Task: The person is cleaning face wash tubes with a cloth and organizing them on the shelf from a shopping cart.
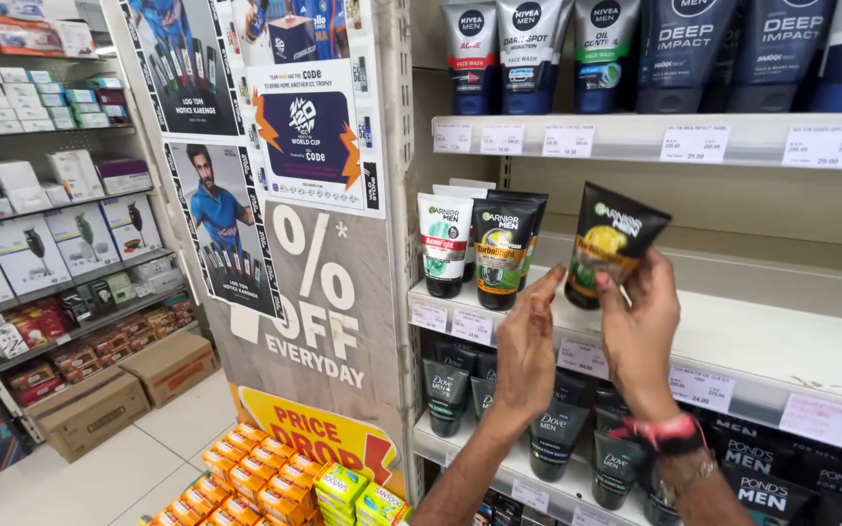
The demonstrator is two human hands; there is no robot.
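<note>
Two hands are raised before a white shelf (772,341). A black tube with a yellow picture (608,242) is pinched at its lower end by the right hand (638,326), tilted above the shelf edge. The left hand (526,351) is held just beside it, fingers loosely curved, empty. Two similar tubes (479,248) stand upright to the left.

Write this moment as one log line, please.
right hand: holds black tube tilted over shelf | left hand: open beside it | two tubes standing left
</note>
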